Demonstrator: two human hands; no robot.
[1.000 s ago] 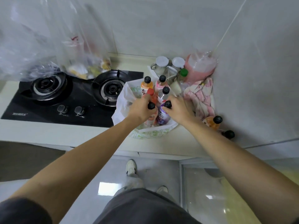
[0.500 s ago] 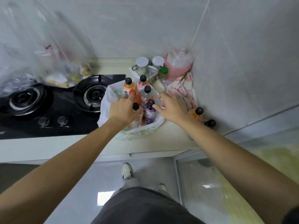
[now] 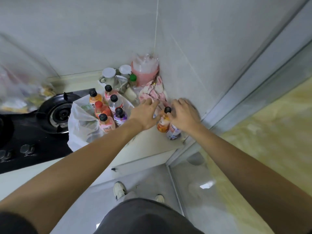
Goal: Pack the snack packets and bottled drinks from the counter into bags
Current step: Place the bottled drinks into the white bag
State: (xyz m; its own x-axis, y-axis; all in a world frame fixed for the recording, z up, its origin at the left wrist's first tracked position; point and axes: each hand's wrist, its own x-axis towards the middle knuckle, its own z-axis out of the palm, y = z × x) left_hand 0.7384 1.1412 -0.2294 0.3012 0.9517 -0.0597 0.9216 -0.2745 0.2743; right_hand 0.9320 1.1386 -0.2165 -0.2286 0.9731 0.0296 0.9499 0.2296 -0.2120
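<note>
A white plastic bag (image 3: 81, 122) stands open on the counter beside the stove, with several bottled drinks (image 3: 116, 105) upright inside it. To its right, an orange bottle with a black cap (image 3: 163, 123) and a pale-labelled bottle (image 3: 173, 133) stand on the counter near the wall corner. My left hand (image 3: 145, 114) is open, its fingers spread just left of the orange bottle. My right hand (image 3: 184, 114) is curled over the top of the pale-labelled bottle and hides its cap.
A black gas stove (image 3: 57, 114) lies left of the bag. Jars (image 3: 108, 76), a pink container (image 3: 145, 71) and a pink cloth (image 3: 155, 93) crowd the back corner. A clear bag of snack packets (image 3: 23, 92) hangs blurred at far left. The wall stands close on the right.
Both hands left the bottles inside the bag and moved right to the two bottles standing by the wall. The view swung right as well.
</note>
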